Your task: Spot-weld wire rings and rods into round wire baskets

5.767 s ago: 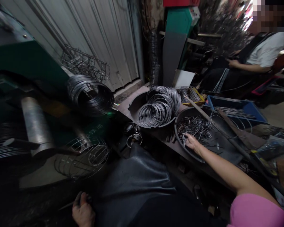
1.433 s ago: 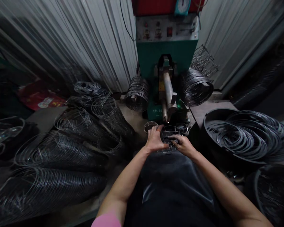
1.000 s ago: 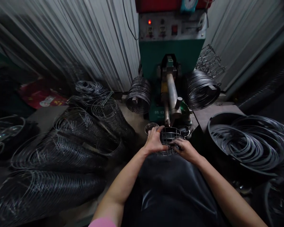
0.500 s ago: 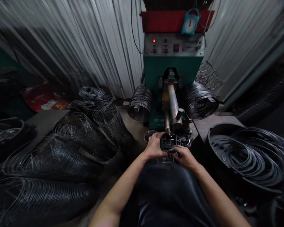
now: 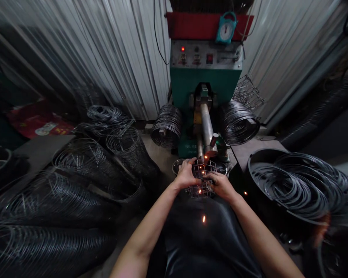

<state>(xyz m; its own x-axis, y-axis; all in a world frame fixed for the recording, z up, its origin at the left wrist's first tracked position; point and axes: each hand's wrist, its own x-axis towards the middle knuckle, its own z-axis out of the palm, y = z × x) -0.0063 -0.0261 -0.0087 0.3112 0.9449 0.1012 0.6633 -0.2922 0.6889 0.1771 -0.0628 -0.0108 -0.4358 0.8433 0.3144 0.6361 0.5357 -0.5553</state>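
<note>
Between my two hands is a round wire basket (image 5: 201, 190), its upper rim under the tip of the spot welder (image 5: 208, 127). My left hand (image 5: 186, 174) grips the basket's left side, thumb across the near wires. At the right, my right hand (image 5: 221, 183) is closed on the near side of the basket, fingertips pinched together; whether a loose wire is also between them I cannot make out. Orange sparks (image 5: 203, 172) fly from the welder tip down over the basket and the dark apron (image 5: 203, 239).
Wire ring bundles hang left (image 5: 166, 125) and right (image 5: 239, 122) of the welder. Tall stacks of wire rings (image 5: 58, 200) stand to the left. A black tub (image 5: 252, 170) of loose rings sits at the right. A teal dial scale (image 5: 226, 29) hangs above.
Sparks have appeared at the welder tip and below it. The view has shifted slightly, so the scene sits further left. Both hands keep their hold on the basket.
</note>
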